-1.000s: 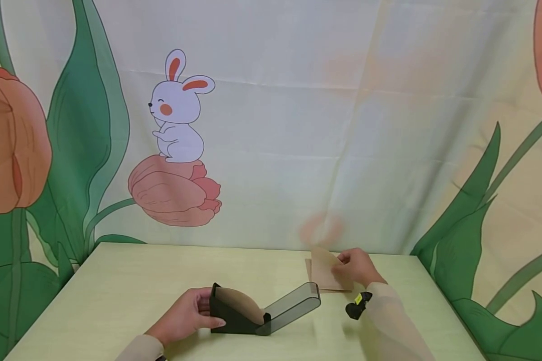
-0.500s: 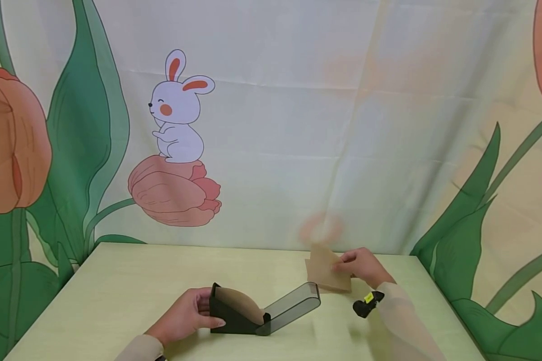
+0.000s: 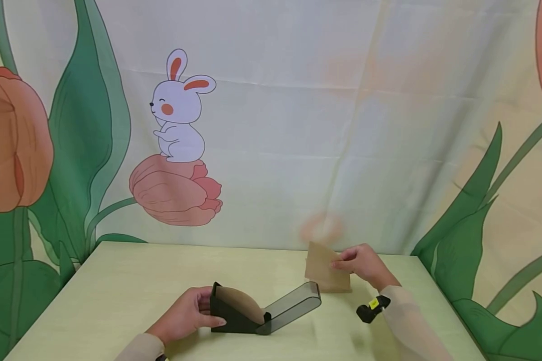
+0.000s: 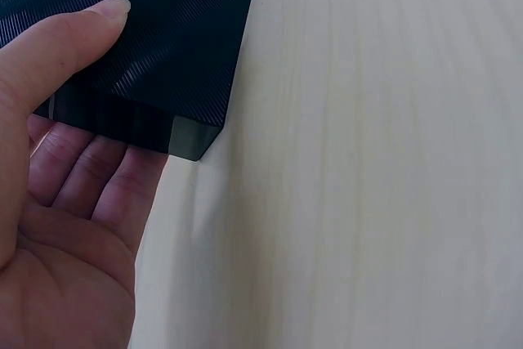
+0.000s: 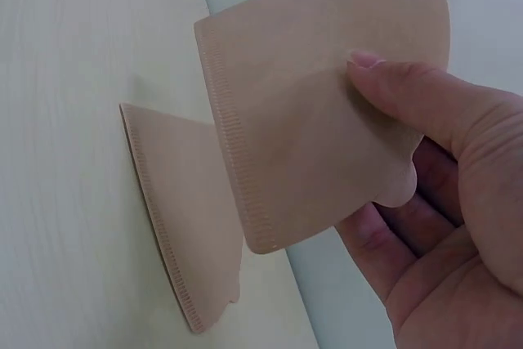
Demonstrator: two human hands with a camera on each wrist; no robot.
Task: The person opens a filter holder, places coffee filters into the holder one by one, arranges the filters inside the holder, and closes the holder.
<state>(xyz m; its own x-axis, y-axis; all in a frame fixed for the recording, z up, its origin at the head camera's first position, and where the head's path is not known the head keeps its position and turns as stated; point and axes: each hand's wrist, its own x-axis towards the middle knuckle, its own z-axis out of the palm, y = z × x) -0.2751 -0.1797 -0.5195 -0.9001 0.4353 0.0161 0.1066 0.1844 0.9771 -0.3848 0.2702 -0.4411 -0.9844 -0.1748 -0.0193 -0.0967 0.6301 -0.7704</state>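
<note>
My left hand (image 3: 185, 313) grips the back end of a black coffee filter holder (image 3: 230, 320), thumb on its ribbed side (image 4: 176, 46) in the left wrist view. The holder's smoky clear lid (image 3: 293, 307) is swung up to the right. Inside sits a brown paper coffee filter (image 3: 240, 302). At the back right my right hand (image 3: 365, 264) pinches another coffee filter (image 5: 302, 120) between thumb and fingers, raised off the table. Below it, more brown filter paper (image 5: 184, 210) with a crimped edge lies on the table; whether one or several layers, I cannot tell.
The pale wood-grain table (image 3: 131, 286) runs back to a hanging cloth (image 3: 271, 150) printed with a rabbit and tulips. A small black device with a yellow label (image 3: 373, 308) sits at my right wrist.
My right hand has shifted slightly to the right, and the coffee filter it pinches has turned and risen a little. My left hand and the holder have stayed in place.
</note>
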